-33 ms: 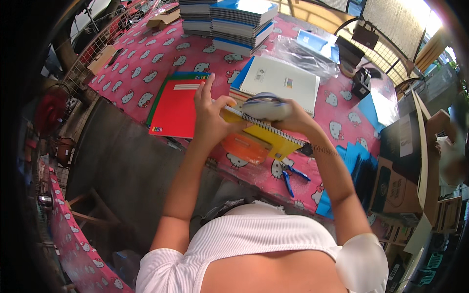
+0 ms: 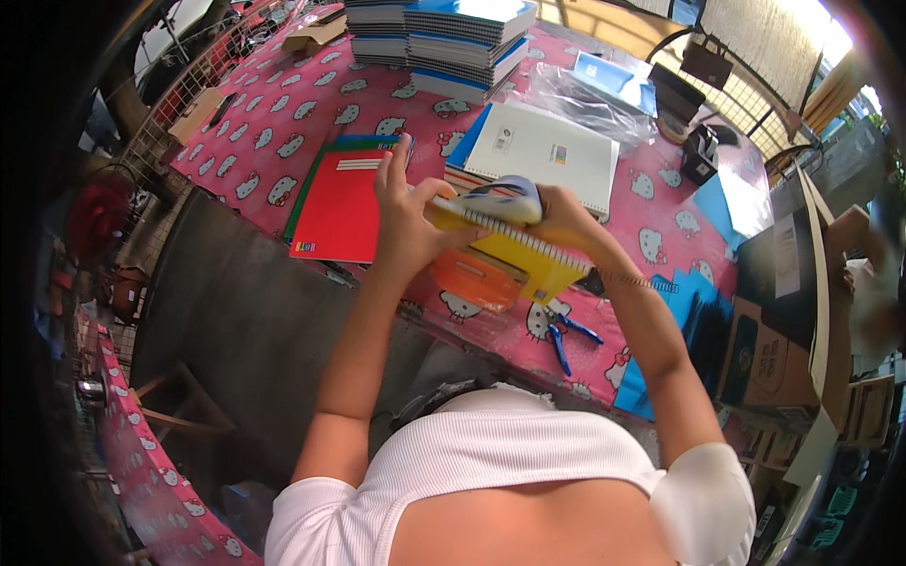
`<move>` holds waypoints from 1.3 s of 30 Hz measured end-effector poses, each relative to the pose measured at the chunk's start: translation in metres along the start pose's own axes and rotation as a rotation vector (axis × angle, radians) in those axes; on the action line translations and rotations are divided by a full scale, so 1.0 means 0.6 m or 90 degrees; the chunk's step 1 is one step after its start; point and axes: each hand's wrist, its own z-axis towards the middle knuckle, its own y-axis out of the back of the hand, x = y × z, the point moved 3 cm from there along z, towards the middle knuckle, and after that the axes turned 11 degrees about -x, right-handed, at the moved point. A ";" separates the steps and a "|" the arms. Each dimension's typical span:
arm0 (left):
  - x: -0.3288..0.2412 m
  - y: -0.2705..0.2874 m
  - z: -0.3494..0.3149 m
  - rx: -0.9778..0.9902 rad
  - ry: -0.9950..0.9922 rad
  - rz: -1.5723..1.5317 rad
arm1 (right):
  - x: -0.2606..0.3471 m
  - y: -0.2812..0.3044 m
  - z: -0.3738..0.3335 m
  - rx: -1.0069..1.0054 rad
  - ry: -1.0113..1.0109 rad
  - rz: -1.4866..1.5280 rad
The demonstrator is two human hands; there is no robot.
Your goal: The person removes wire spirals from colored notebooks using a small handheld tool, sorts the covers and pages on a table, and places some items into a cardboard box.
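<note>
A yellow notebook (image 2: 538, 266) is held up on its edge in front of me, its spine row facing up. My left hand (image 2: 411, 215) grips its left end between thumb and fingers, with the index finger raised. My right hand (image 2: 566, 224) is closed on a rounded white and dark-blue handheld device (image 2: 508, 200), which lies along the notebook's spine; its exact kind is unclear. A dark spiral wire (image 2: 646, 282) runs along the spine and sticks out past the right end, over my right forearm. Below the notebook lies an orange flat piece (image 2: 475, 281).
Blue-handled pliers (image 2: 563, 338) lie near the table's front edge. Red and green notebooks (image 2: 330, 212) rest at left, with white-covered spiral notebooks (image 2: 552, 156) beyond my hands. Tall notebook stacks (image 2: 453, 47) stand at the back. Blue sheets (image 2: 694, 316) and a cardboard box (image 2: 774, 321) are at right.
My right hand and the white device have shifted slightly left along the notebook's spine. The left hand stays on the notebook's left end.
</note>
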 end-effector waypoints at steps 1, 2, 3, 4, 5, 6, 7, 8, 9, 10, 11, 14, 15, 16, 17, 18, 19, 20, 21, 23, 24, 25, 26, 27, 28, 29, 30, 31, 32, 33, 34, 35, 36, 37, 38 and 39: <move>0.008 0.000 -0.005 0.001 -0.005 0.000 | -0.002 0.004 0.013 -0.087 0.105 -0.124; 0.020 0.003 -0.015 0.011 0.042 -0.061 | -0.012 0.005 0.004 -0.092 0.106 -0.123; 0.040 0.009 -0.015 0.001 0.096 -0.112 | 0.032 0.010 0.001 -0.056 0.066 0.149; 0.040 0.006 -0.013 0.007 0.101 -0.117 | 0.047 0.011 -0.020 -0.025 -0.007 0.422; 0.045 0.001 -0.008 0.032 0.151 -0.171 | 0.025 0.009 0.003 0.069 -0.114 0.381; 0.050 0.002 0.000 0.051 0.197 -0.221 | 0.030 0.009 0.027 0.036 0.005 -0.018; 0.056 0.002 -0.006 0.051 0.197 -0.220 | 0.029 0.009 0.028 0.038 -0.058 0.078; 0.064 0.003 -0.020 0.053 0.178 -0.210 | 0.030 0.010 0.026 0.040 -0.121 0.175; 0.072 0.003 -0.013 0.038 0.152 -0.200 | 0.031 0.012 0.030 0.040 -0.106 0.165; 0.068 0.003 -0.007 0.034 0.154 -0.204 | 0.025 0.008 0.011 -0.025 0.052 0.175; 0.062 0.000 -0.001 0.053 0.163 -0.206 | 0.015 0.006 0.009 -0.058 0.129 0.180; 0.062 0.001 -0.012 0.106 0.174 -0.201 | -0.032 -0.016 0.013 0.030 -0.057 -0.064; 0.072 0.010 -0.007 0.102 0.168 -0.180 | -0.014 -0.014 0.021 0.023 -0.109 -0.041; 0.074 0.013 -0.004 0.091 0.172 -0.177 | 0.013 -0.010 0.017 0.030 -0.101 -0.046; 0.071 0.013 -0.001 0.099 0.182 -0.192 | 0.051 -0.002 0.013 -0.003 0.003 0.094; 0.064 0.010 -0.004 0.120 0.193 -0.215 | 0.072 0.006 0.001 -0.041 0.094 0.236; 0.069 0.003 0.001 0.113 0.200 -0.223 | 0.054 0.003 0.021 0.001 0.176 0.056; 0.067 0.002 -0.003 0.123 0.201 -0.228 | 0.033 0.009 0.020 -0.003 0.165 0.057; 0.071 0.004 0.003 0.128 0.200 -0.233 | 0.037 0.015 0.038 0.043 0.002 0.032; 0.082 0.007 0.009 0.128 0.197 -0.238 | 0.037 0.013 0.053 0.089 -0.156 0.004; 0.081 0.009 -0.001 0.120 0.184 -0.240 | 0.035 0.002 0.042 0.090 -0.113 0.025; 0.080 0.011 -0.009 0.112 0.170 -0.243 | 0.035 -0.010 0.030 0.090 -0.071 0.047; 0.084 0.010 -0.013 0.114 0.175 -0.243 | 0.035 -0.019 0.023 0.091 -0.028 0.068; 0.087 0.012 -0.001 0.109 0.186 -0.261 | 0.036 -0.018 0.049 0.104 -0.049 -0.104; 0.090 0.013 0.006 0.105 0.197 -0.279 | 0.034 -0.018 0.047 0.102 -0.049 -0.105; 0.093 0.014 0.002 0.104 0.196 -0.280 | 0.033 -0.016 0.043 0.049 -0.035 0.061; 0.096 0.015 -0.008 0.114 0.249 -0.324 | 0.033 -0.024 0.035 0.029 -0.042 0.210; 0.099 0.015 -0.015 0.123 0.301 -0.369 | 0.035 -0.026 0.037 0.013 -0.037 0.355; 0.102 0.013 -0.016 0.120 0.303 -0.367 | 0.033 -0.030 0.051 0.017 -0.036 0.354; 0.102 0.013 -0.012 0.122 0.370 -0.437 | 0.034 -0.038 0.072 0.054 -0.062 0.165; 0.104 0.014 -0.012 0.123 0.438 -0.507 | 0.035 -0.044 0.082 0.090 -0.087 -0.025; 0.110 0.015 -0.020 0.126 0.437 -0.505 | 0.047 -0.035 0.080 0.043 -0.008 -0.011; 0.116 0.017 -0.029 0.103 0.459 -0.539 | 0.055 -0.035 0.079 0.048 -0.001 -0.012; 0.123 0.018 -0.036 0.080 0.481 -0.573 | 0.074 -0.034 0.072 0.023 0.170 0.004; 0.131 0.017 -0.039 0.072 0.480 -0.571 | 0.081 -0.037 0.074 0.039 0.209 -0.017; 0.131 0.019 -0.037 0.060 0.485 -0.583 | 0.091 -0.041 0.070 0.053 0.243 -0.036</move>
